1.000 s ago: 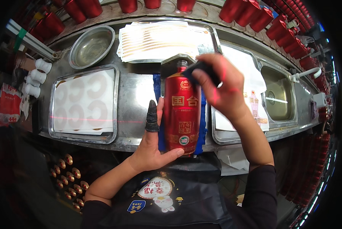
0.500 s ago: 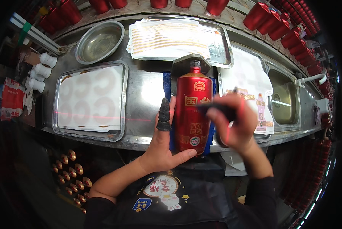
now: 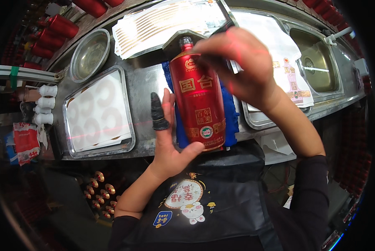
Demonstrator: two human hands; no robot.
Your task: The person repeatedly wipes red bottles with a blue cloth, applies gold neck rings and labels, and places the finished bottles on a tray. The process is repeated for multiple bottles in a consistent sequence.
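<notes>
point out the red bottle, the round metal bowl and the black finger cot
red bottle (image 3: 199,109), head view, middle of its red body
round metal bowl (image 3: 89,54), head view, inside of its basin
black finger cot (image 3: 157,112), head view, on the left hand's forefinger

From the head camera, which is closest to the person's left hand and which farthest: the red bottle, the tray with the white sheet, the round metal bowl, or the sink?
1. Red bottle: held by the left hand, at its right.
2. Tray with the white sheet: just to the hand's left.
3. Round metal bowl: farther up and left.
4. Sink: far right, beyond the right hand.
</notes>
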